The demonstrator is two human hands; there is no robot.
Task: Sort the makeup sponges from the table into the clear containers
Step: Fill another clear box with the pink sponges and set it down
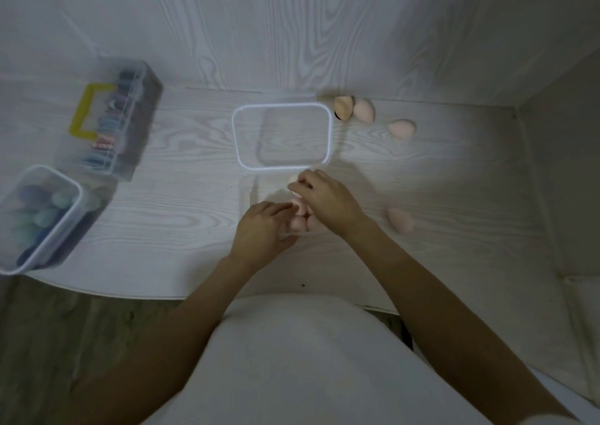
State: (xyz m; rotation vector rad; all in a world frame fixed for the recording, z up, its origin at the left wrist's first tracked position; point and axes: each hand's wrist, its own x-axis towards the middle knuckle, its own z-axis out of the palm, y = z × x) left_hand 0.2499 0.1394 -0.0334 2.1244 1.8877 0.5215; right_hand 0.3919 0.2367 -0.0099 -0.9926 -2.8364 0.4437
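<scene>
Pink sponges [298,215] lie gathered between both hands, left [263,229] and right [324,198], fingers curled round them.

Both bare forearms reach forward and converge. The left hand [263,226] lies palm down, fingers [279,208] loosely curled. The right hand [328,202] sits just beyond, its fingers [303,181] bent, tips pinched together.

Home nook: white wood-grain table [181,216] (matching wall panels [292,28]).
</scene>
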